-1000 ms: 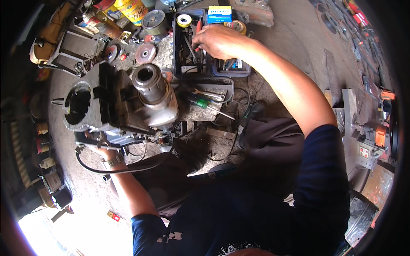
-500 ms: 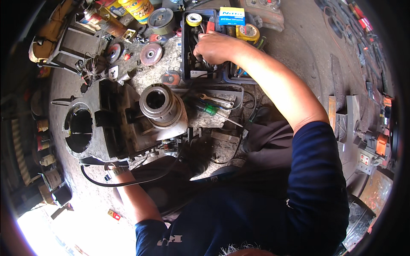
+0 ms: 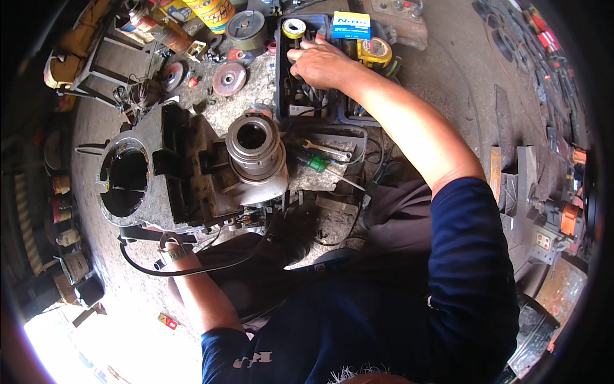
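Over the black toolbox (image 3: 279,96) my right hand (image 3: 320,65) reaches down, its fingers apart and nothing visible in them. Small tools and metal bits lie below it, beside a yellow tape roll (image 3: 293,28). At the left, a big dark metal casting (image 3: 173,166) with a round bore leans on its side. A hollow steel cylinder (image 3: 257,148) stands out from the casting's right part. My left hand (image 3: 171,246) is at the casting's lower edge, next to a black hose (image 3: 192,275); the casting and hose hide its fingers.
A tape measure (image 3: 375,52) and a blue-and-yellow box (image 3: 352,25) sit on the toolbox's right side. Nearer lie a wrench (image 3: 327,151) and a green-handled screwdriver (image 3: 318,164). A grinding disc (image 3: 229,79) and a round can (image 3: 246,30) are at the back.
The casting has tilted, its bored end moving up and its cylinder shifting right. My right hand's fingers have spread and moved slightly up within the toolbox. My left hand stays at the casting's edge.
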### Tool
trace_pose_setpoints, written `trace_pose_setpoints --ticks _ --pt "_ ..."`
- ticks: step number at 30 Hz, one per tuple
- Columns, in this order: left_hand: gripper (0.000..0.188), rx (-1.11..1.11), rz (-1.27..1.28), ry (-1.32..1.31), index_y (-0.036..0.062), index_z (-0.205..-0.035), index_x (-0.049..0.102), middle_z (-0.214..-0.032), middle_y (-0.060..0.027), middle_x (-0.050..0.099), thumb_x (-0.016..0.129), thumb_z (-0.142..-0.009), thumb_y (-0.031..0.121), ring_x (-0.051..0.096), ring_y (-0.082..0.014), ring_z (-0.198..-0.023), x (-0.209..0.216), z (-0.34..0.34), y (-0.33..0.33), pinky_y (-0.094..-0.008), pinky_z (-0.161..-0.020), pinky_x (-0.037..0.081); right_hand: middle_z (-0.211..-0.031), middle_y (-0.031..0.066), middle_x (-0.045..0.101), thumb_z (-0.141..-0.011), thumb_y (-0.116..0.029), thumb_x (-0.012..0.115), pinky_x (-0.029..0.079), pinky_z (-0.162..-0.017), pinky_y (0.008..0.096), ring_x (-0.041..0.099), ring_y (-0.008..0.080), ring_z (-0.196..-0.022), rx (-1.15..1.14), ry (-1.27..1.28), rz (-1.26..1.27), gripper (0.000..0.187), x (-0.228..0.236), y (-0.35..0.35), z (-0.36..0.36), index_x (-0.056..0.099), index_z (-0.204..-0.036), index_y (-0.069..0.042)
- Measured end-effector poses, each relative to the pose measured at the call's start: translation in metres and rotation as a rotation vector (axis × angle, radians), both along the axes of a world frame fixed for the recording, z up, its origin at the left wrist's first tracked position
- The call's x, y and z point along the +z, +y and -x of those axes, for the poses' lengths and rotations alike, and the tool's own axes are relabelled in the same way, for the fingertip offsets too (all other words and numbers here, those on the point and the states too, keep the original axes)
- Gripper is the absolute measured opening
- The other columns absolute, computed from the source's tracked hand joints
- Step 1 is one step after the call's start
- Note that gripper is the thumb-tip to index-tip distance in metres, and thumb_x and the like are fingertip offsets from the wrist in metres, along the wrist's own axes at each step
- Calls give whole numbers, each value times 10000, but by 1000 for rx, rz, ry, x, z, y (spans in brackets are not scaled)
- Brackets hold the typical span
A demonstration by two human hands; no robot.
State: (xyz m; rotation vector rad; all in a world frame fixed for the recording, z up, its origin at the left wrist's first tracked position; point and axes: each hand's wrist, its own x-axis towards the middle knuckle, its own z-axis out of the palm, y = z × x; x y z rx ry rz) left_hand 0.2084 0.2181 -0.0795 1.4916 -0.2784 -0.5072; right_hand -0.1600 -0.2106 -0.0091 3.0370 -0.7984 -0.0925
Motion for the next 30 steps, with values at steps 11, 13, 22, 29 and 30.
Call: trace_pose_setpoints --ticks 11,13,22,29,30 --pt "287 -32 30 25 69 -1240 561 -1057 -68 548 542 -1020 252 580 -189 -878 6 3 -8 -382 -808 513 -1239 -12 676 -896 -122 555 404 -1084 579 556 326 -1280 55 46 5 288 -3 -6 4 768 -1078 -189" --pt "282 -48 37 28 72 -1234 560 -1048 -64 544 541 -1022 257 577 -186 -872 6 3 -14 -380 -803 511 -1208 -4 683 -880 -111 566 420 -1061 577 568 322 -1261 77 46 -28 271 1 -8 5 780 -1028 -187" --pt "264 -57 47 43 85 -1207 557 -1010 -47 526 535 -1027 277 561 -173 -843 8 -1 -19 -373 -783 502 -954 152 754 -787 3 616 544 -840 453 711 324 -981 -63 -157 -332 216 10 -33 19 760 -928 -76" --pt "252 -60 50 52 96 -1187 554 -980 -35 511 530 -1031 292 548 -162 -821 7 0 -15 -367 -767 494 -1038 100 719 -805 -59 627 501 -931 486 648 320 -1096 59 -124 -119 238 1 -25 15 758 -994 -121" --pt "250 -61 51 52 97 -1184 554 -976 -33 509 530 -1032 294 546 -161 -817 8 1 -15 -366 -765 493 -1027 92 727 -790 -72 642 515 -890 484 661 311 -1082 76 -173 -51 247 -3 -24 15 769 -985 -153"
